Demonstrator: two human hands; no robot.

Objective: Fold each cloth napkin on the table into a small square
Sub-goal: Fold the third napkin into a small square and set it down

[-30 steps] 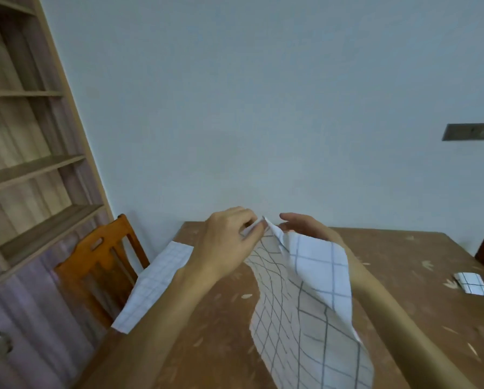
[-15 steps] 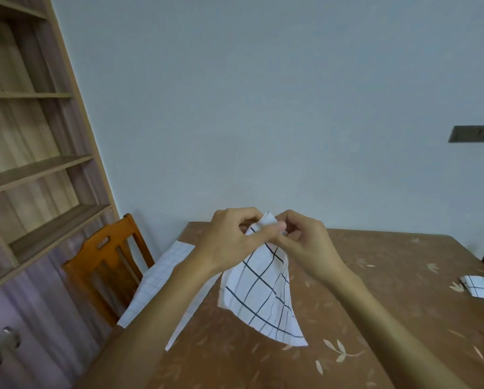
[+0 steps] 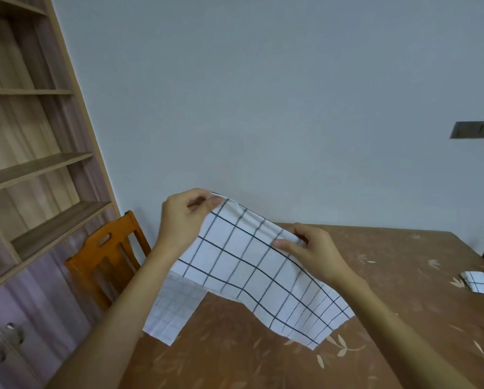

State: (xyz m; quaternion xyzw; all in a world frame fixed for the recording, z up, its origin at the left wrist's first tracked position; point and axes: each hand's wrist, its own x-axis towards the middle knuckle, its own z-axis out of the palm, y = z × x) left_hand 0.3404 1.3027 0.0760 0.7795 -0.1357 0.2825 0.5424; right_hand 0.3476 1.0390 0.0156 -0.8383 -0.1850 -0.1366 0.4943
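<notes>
A white napkin with a dark grid (image 3: 252,273) hangs in the air above the brown table (image 3: 389,276), stretched between both hands. My left hand (image 3: 184,220) pinches its upper left corner, raised high. My right hand (image 3: 311,251) pinches the top edge further right and lower. The cloth's bottom edge droops toward the table top. A second napkin with a finer, paler grid (image 3: 173,307) lies flat at the table's left edge, partly hidden behind the held cloth. A small folded square napkin (image 3: 479,286) rests at the far right.
An orange wooden chair (image 3: 106,254) stands at the table's left end. Wooden shelves (image 3: 33,164) and cabinet doors fill the left wall. A grey wall with a socket plate (image 3: 475,133) is behind the table.
My hands were together at one bunched point of the cloth; they have drawn apart, spreading the top edge wide. The left hand rose, the right moved right.
</notes>
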